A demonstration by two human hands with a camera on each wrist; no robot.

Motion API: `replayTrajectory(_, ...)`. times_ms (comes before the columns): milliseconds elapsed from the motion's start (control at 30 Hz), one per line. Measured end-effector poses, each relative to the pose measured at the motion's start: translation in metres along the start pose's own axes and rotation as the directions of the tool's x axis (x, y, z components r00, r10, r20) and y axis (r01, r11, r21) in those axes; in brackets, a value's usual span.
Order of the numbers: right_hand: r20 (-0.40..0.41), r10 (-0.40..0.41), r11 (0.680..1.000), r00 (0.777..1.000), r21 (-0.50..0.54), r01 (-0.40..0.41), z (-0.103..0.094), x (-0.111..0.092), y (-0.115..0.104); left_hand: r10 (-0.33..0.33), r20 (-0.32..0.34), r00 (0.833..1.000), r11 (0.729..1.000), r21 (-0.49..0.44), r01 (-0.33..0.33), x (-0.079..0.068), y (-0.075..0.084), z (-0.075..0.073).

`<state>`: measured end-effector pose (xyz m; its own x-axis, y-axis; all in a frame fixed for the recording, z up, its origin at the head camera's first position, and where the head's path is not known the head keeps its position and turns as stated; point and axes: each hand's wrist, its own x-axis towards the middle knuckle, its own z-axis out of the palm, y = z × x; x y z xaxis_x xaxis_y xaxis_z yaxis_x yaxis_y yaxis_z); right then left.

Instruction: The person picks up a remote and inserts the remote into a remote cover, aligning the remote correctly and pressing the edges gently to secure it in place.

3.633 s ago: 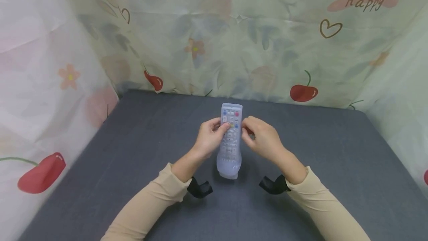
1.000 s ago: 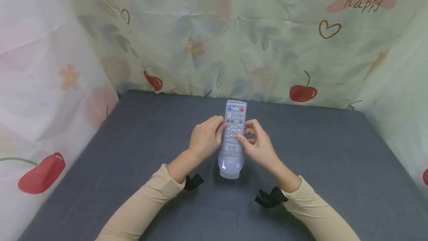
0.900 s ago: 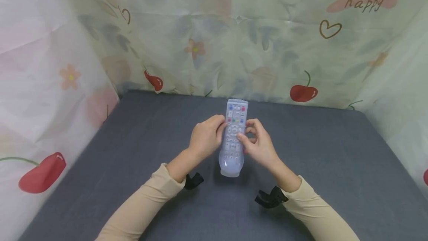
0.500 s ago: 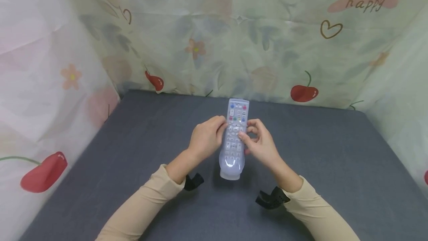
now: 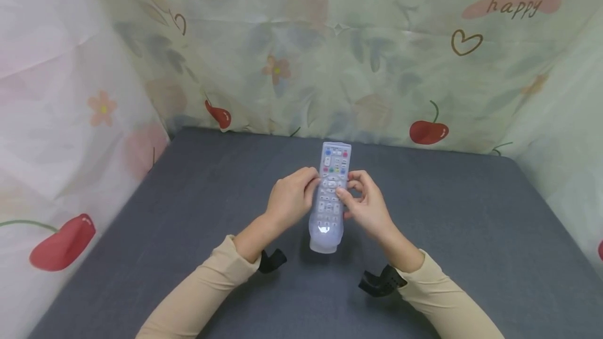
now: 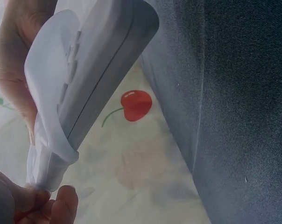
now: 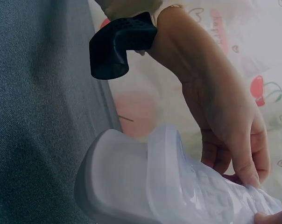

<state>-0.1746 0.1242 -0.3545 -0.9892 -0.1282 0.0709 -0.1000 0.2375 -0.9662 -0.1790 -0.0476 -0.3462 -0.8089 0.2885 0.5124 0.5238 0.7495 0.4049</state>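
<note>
The main hold has swapped: the right hand (image 5: 369, 204) now grasps the remote (image 6: 108, 70) above the worktop (image 5: 212, 182), thumb on its front, leaving the left hand (image 5: 292, 192) to pinch its loose cover (image 7: 163, 177).

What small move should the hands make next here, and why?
Probably ease the left edge of the translucent cover toward the near end of the remote: both wrist views show that end bare, sticking out past the cover. The left hand seems to pinch that edge, and the right hand holds the opposite side, which should keep things steady.
</note>
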Motion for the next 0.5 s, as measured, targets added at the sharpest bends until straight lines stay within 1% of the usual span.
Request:
replayTrajectory(300,-0.017,-0.005,1.0,1.0,-0.005,0.005,-0.0016,0.0003,0.0005,0.005,0.017,1.0,0.999,-0.051,-0.004,-0.0015,-0.0006,0.0004)
replayTrajectory(500,-0.014,-0.002,1.0,1.0,-0.018,0.002,-0.0026,0.0003,0.0006,-0.015,0.05,0.999,0.996,-0.092,0.019,-0.0022,-0.0015,0.0015)
